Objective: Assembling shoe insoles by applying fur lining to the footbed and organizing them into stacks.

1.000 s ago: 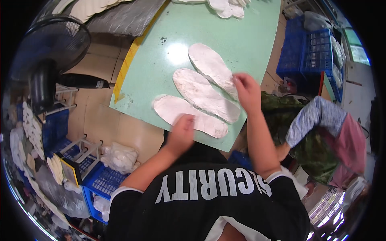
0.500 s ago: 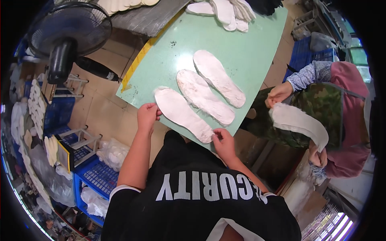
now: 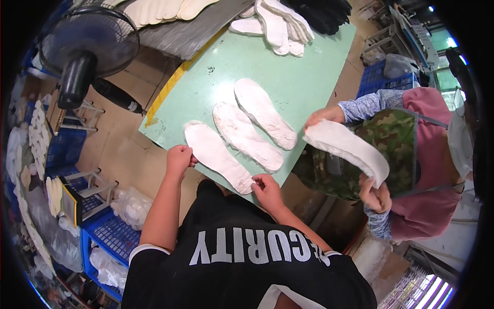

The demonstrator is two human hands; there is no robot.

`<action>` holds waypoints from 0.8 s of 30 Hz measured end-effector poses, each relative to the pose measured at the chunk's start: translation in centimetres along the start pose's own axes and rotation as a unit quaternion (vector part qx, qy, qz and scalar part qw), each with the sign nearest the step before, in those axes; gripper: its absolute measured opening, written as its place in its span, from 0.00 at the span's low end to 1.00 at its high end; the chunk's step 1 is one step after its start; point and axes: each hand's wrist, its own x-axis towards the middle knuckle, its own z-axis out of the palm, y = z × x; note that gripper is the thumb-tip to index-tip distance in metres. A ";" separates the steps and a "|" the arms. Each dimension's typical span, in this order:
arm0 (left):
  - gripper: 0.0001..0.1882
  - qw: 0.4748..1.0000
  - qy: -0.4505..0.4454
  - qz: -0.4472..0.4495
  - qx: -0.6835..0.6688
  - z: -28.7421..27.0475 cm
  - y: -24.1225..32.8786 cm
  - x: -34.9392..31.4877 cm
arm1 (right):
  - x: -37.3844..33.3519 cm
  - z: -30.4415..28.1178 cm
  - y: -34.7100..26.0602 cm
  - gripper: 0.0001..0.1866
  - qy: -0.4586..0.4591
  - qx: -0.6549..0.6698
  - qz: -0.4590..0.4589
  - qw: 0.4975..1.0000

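Three white fuzzy insoles lie slantwise on the green tabletop [image 3: 303,67]. The closest insole [image 3: 218,157] has both my hands at its ends. My left hand [image 3: 179,159] pinches its edge near the upper left end, fingers curled. At the lower right end, my right hand [image 3: 267,191] grips the tip between thumb and fingers. Beyond it lies the middle insole [image 3: 247,136], with brownish patches on its surface. The farthest insole [image 3: 265,114] sits to its upper right. Both of these are untouched.
At right, a co-worker's hands [image 3: 325,117] hold another white insole [image 3: 352,149] beside the table. White insoles [image 3: 278,31] and a black pile [image 3: 324,13] occupy the far end. A black fan [image 3: 85,56] stands left, above blue crates [image 3: 116,237].
The co-worker has brought their insole leftward, closer to the table edge. My hands stay at the two ends of the nearest insole; the whole view has shifted slightly.
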 end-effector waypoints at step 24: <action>0.11 0.996 0.061 0.043 -0.044 -0.9 -3.2 -0.4 | 11.0 -9.4 4.4 0.07 0.231 0.040 0.129 0.964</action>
